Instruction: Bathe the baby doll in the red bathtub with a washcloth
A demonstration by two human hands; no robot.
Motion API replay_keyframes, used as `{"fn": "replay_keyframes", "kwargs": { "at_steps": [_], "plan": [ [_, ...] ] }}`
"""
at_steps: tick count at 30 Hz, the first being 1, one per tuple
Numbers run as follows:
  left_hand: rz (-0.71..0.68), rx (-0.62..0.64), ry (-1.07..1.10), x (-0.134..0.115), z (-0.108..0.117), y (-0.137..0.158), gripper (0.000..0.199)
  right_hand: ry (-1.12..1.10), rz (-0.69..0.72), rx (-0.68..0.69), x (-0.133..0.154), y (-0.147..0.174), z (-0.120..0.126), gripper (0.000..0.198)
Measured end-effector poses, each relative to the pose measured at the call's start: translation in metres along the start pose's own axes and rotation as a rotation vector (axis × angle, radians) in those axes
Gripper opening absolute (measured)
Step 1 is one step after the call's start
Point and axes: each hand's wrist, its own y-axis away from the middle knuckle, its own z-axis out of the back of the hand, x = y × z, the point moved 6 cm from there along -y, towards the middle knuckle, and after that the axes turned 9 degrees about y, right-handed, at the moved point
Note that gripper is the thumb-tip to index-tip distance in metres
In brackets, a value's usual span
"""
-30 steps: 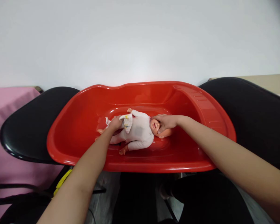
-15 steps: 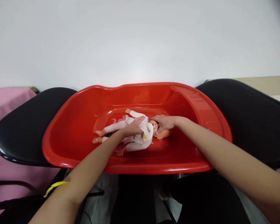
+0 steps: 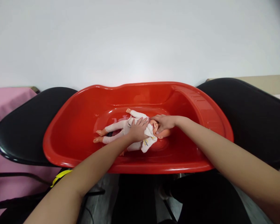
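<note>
A baby doll (image 3: 115, 125) in white clothes lies on its back inside a red baby bathtub (image 3: 67, 130), feet to the left and head to the right. My left hand (image 3: 139, 130) rests on the doll's chest, fingers spread and flat. From under it a small white cloth (image 3: 148, 143) with a yellow and blue print fans out toward the near side, over the doll's shoulder. My right hand (image 3: 165, 122) curves around the doll's head (image 3: 164, 133), thumb near the cheek, hiding part of the face. The doll's near hand is mostly hidden behind my left forearm.
The tub sits across a black chair seat (image 3: 25, 127) on the left and another black seat (image 3: 247, 121) on the right. A white wall (image 3: 130, 40) stands behind. Pink cloth (image 3: 4, 105) covers a surface at far left. A yellow strap (image 3: 60, 177) shows by my left arm.
My left hand has opened out flat on the doll's chest. The white cloth, bunched under it before, now spreads toward the near side. My right hand stays on the head.
</note>
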Motion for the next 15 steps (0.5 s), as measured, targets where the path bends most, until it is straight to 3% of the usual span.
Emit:
{"fn": "replay_keyframes", "kwargs": {
  "at_steps": [9, 15],
  "plan": [
    [-0.041, 0.015, -0.006, -0.003, 0.011, -0.003, 0.066, 0.009, -0.06, -0.01, -0.001, 0.0, 0.001, 0.095],
    [-0.133, -0.026, 0.113, -0.001, 0.019, -0.006, 0.057, 0.034, -0.058, -0.011, -0.003, 0.0, 0.0, 0.091]
  ]
}}
